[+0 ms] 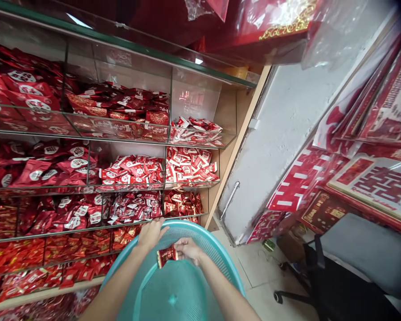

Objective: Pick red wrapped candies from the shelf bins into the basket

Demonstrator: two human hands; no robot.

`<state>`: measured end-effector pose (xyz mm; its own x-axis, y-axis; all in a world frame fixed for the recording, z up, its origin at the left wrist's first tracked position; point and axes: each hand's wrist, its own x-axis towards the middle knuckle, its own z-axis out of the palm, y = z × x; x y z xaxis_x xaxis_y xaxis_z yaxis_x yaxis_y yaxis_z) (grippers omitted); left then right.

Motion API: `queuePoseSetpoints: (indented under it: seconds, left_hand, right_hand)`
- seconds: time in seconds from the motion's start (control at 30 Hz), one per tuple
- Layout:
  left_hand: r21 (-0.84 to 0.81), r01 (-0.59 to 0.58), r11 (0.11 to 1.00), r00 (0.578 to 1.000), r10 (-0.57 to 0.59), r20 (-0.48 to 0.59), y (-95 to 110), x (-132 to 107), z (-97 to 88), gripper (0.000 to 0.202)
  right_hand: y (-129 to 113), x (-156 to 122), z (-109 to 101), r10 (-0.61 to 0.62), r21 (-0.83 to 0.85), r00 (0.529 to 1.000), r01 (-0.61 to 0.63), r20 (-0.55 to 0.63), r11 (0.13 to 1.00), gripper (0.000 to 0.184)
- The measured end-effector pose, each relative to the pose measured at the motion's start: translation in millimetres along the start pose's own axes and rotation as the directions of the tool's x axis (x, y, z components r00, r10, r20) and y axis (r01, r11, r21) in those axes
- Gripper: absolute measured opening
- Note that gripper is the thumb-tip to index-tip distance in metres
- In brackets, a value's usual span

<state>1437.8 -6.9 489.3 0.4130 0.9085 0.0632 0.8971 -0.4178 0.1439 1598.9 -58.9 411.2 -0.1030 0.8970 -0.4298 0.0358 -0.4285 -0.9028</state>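
My right hand [189,250] pinches a small red-and-gold wrapped candy [167,255] above the inside of a large turquoise plastic basket [232,265]. The basket has perforated walls, and its bottom shows below my arms. At the basket's far rim is my left hand [151,235], its thumb on the inner side and its fingers over the rim, close to the shelf edge. Part of those fingers is hard to make out. Just beyond the rim, a glass-fronted compartment holds shiny red-brown wrapped candies [182,203] that resemble the one in my right hand.
Glass-divided shelves [130,189] on the left hold many red packets in compartments. A wooden side panel [234,147] ends them beside a white wall [270,116]. Red decorations [297,180] hang at the right, above a black wheeled chair [341,281]. A red box [280,26] sits overhead.
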Motion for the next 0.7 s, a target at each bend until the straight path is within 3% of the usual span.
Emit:
queuePoseSetpoints:
  seconds: [0.1,0.2,0.3,0.37,0.47,0.57,0.7]
  left_hand:
    - [-0.006,0.053,0.999,0.998,-0.052,0.017,-7,-3,-1.2,0.032]
    - [-0.004,0.089,0.996,0.996,-0.089,0.026,-10,-2,-0.5,0.033]
    - [-0.008,0.114,0.993,0.993,-0.114,0.017,-12,2,1.3,0.034]
    - [-0.012,0.136,0.991,0.991,-0.136,0.02,-13,4,2.4,0.035]
    - [-0.02,0.155,0.988,0.988,-0.155,0.017,-15,6,4.0,0.036]
    - [-0.02,0.162,0.987,0.987,-0.162,-0.01,-16,5,6.4,0.035]
    - [-0.009,0.15,0.989,0.988,-0.151,-0.043,-16,5,9.9,0.035]
  right_hand:
    - [1,9,5,-0.02,-0.115,0.997,0.012,-0.07,0.993,0.015]
    - [-10,13,1,-0.122,-0.227,0.98,0.084,-0.157,0.97,0.023]
    - [-38,12,-9,-0.293,-0.366,0.942,0.218,-0.163,0.905,0.026]
    - [-61,12,-17,-0.391,-0.372,0.908,0.314,-0.149,0.873,0.031]
    - [-93,20,-31,-0.481,-0.312,0.831,0.395,-0.28,0.864,0.035]
    - [-111,36,-41,-0.445,-0.279,0.794,0.355,-0.414,0.892,0.031]
    - [-121,61,-43,-0.362,-0.235,0.828,0.284,-0.428,0.93,0.031]
